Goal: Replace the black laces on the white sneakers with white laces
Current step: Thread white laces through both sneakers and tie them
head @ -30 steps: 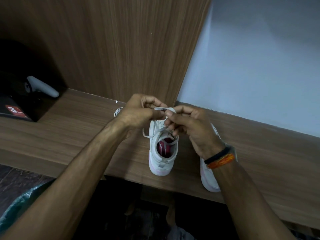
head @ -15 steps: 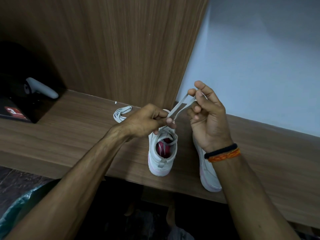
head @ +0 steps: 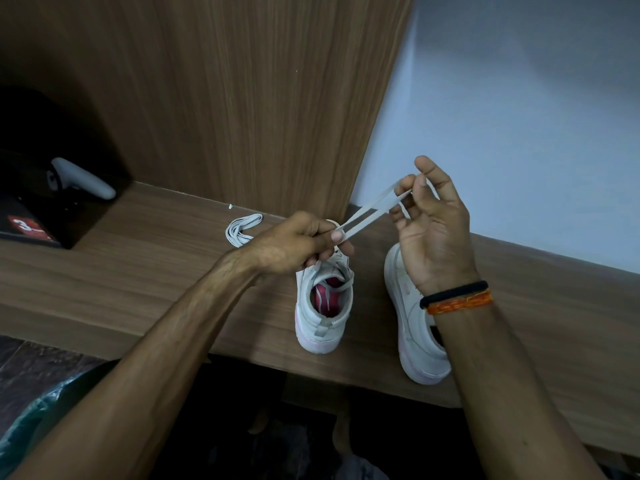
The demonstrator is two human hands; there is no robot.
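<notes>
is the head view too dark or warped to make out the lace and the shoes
Head view: dim and bluish, yet the white lace stretched between left hand and right hand reads sharp; both sneakers are clear; the far-left alcove is lost in shadow; wide-angle distortion slants the wooden panel; no glare.

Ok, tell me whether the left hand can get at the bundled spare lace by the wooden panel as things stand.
Probably yes, but not freely: the bundled lace lies in the open on the shelf just beyond the left hand, nothing between them. That hand, though, pinches the white lace stretched to the right hand, so it must let go first.
</notes>
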